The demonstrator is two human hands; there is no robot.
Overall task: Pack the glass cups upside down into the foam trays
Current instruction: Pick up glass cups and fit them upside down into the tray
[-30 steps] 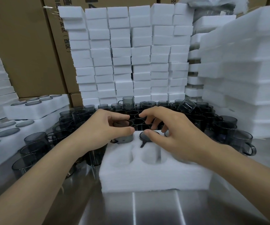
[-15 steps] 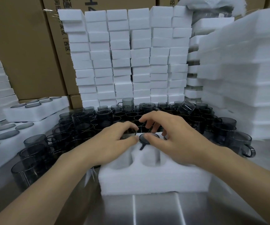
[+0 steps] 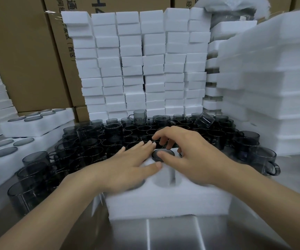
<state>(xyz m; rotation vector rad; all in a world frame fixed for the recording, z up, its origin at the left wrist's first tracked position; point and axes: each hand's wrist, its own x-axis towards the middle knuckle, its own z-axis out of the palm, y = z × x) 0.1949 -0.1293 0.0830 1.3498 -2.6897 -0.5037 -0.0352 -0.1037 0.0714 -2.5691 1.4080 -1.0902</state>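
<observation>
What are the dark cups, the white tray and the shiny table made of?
The cups look like smoky grey glass: you can see through them. The tray seems soft white foam, matte with fuzzy edges. The table is probably steel, brushed and reflecting light.

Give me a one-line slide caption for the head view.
Left hand flat over the foam tray, right hand with thumb on an upside-down glass cup seated in it, loose grey cups massed behind.
</observation>
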